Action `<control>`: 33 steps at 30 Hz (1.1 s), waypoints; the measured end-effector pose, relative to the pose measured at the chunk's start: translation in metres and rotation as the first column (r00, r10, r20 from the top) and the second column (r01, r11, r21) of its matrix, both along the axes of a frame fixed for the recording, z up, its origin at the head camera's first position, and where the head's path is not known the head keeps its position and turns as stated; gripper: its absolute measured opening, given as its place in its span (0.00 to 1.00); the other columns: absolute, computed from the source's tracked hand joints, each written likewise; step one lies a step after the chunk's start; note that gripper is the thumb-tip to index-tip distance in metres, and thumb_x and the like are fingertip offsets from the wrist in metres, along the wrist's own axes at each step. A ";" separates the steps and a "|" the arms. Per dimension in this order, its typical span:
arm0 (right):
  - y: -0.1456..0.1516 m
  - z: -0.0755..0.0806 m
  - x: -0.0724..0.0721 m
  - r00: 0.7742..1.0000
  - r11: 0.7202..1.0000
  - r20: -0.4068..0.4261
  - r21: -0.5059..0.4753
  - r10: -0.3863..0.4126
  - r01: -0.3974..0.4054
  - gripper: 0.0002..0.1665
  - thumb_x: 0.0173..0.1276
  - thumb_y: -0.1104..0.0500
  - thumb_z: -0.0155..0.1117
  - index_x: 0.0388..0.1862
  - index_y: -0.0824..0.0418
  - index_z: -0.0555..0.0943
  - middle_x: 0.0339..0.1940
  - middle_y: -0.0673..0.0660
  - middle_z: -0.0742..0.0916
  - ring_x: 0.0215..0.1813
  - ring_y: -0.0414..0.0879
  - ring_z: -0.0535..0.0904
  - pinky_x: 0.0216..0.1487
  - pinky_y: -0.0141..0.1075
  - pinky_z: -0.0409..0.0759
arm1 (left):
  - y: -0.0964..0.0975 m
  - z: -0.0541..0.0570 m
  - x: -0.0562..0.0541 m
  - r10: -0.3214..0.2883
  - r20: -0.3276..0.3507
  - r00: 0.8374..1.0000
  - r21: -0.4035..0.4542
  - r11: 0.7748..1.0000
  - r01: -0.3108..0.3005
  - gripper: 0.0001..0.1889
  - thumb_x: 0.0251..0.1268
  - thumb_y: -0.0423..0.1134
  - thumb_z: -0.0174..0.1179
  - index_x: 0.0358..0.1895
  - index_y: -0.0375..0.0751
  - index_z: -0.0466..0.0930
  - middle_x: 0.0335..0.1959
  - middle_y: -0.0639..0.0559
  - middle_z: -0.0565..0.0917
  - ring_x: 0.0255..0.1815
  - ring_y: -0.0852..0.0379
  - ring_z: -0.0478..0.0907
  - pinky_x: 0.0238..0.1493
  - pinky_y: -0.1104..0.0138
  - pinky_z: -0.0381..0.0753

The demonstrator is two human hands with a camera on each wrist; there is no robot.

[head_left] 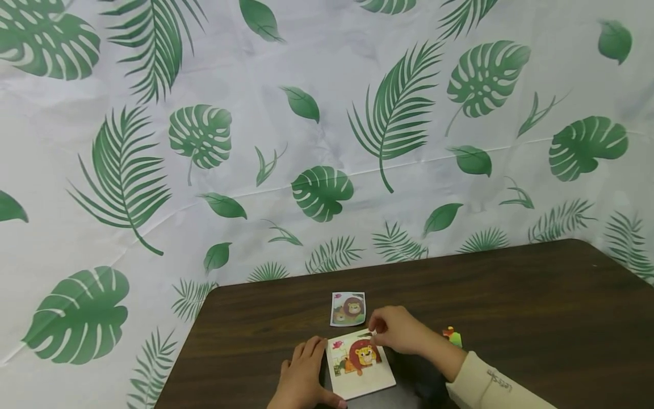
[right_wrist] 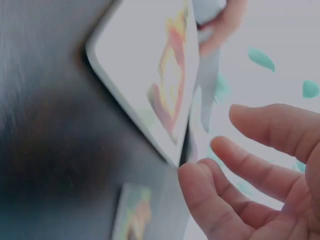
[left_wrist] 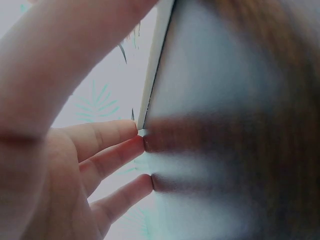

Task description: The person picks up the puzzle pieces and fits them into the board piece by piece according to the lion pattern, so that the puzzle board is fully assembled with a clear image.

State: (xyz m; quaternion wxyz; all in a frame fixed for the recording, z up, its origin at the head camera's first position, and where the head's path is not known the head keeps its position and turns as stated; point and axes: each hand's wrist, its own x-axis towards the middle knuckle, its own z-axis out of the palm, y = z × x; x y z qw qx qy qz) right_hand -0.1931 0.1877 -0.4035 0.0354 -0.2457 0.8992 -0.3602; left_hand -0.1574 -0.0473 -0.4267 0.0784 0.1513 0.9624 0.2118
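A square white puzzle board (head_left: 365,382) lies on the table, its picture of a lion (head_left: 364,354) partly filled with pieces. My left hand (head_left: 301,372) rests along the board's left side, thumb near the front edge. In the left wrist view, its fingertips (left_wrist: 142,142) touch the tabletop and the board's edge. Over the board's upper right corner is my right hand (head_left: 401,331), thumb and fingers loosely bent. In the right wrist view, a gap shows between thumb and forefinger, and I see no piece there.
Behind the board lies a picture card (head_left: 348,309) with a similar lion scene. Colourful loose puzzle pieces (head_left: 452,336) lie to the right, beyond my right forearm. The dark wooden table (head_left: 511,289) meets a leaf-printed cloth (head_left: 327,142) at its far edge.
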 end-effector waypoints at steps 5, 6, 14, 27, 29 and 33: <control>0.022 0.012 -0.003 0.998 0.997 0.035 -0.051 -0.050 0.051 0.07 0.58 0.62 0.67 0.34 0.64 0.79 0.26 0.49 0.78 0.29 0.43 0.73 0.28 0.36 0.73 | 0.001 0.000 0.000 0.002 -0.013 1.000 0.001 1.000 -0.002 0.59 0.20 0.63 0.75 0.65 0.37 0.64 0.63 0.41 0.64 0.61 0.36 0.59 0.47 0.32 0.58; 0.026 0.013 -0.003 0.997 0.996 0.048 -0.059 -0.060 0.063 0.07 0.58 0.62 0.66 0.35 0.64 0.79 0.27 0.49 0.78 0.29 0.43 0.73 0.28 0.36 0.73 | 0.001 0.000 0.000 0.002 -0.016 1.000 -0.002 1.000 -0.002 0.60 0.19 0.64 0.75 0.65 0.37 0.64 0.63 0.41 0.64 0.61 0.36 0.59 0.47 0.32 0.58; 0.045 0.011 -0.002 0.992 0.996 0.105 -0.034 -0.073 0.077 0.10 0.54 0.64 0.69 0.35 0.65 0.79 0.27 0.51 0.79 0.30 0.44 0.74 0.29 0.38 0.73 | 0.001 0.000 0.000 0.007 -0.014 1.000 -0.006 1.000 -0.007 0.60 0.19 0.63 0.75 0.65 0.38 0.64 0.63 0.41 0.64 0.61 0.37 0.59 0.47 0.32 0.58; 0.039 -0.001 -0.004 0.993 0.995 0.068 0.041 -0.096 0.094 0.18 0.40 0.72 0.73 0.32 0.62 0.79 0.28 0.52 0.79 0.30 0.46 0.72 0.31 0.40 0.73 | 0.000 -0.001 0.000 0.004 -0.015 1.000 -0.009 1.000 -0.004 0.60 0.19 0.64 0.75 0.65 0.38 0.64 0.63 0.41 0.64 0.61 0.37 0.59 0.47 0.33 0.58; 0.038 -0.004 -0.005 0.992 0.992 0.059 0.063 -0.111 0.107 0.19 0.37 0.73 0.74 0.30 0.61 0.79 0.27 0.52 0.79 0.30 0.46 0.72 0.32 0.40 0.73 | 0.000 0.000 0.000 0.004 -0.018 1.000 -0.012 1.000 -0.004 0.60 0.19 0.64 0.75 0.65 0.37 0.64 0.63 0.41 0.65 0.61 0.37 0.59 0.47 0.33 0.59; 0.036 -0.008 -0.005 0.989 0.987 0.048 0.092 -0.138 0.133 0.20 0.34 0.74 0.74 0.29 0.61 0.79 0.26 0.52 0.78 0.30 0.46 0.72 0.32 0.41 0.74 | 0.000 0.000 0.000 0.000 -0.018 1.000 -0.021 1.000 -0.001 0.59 0.19 0.64 0.75 0.65 0.37 0.64 0.63 0.41 0.65 0.61 0.37 0.60 0.47 0.33 0.59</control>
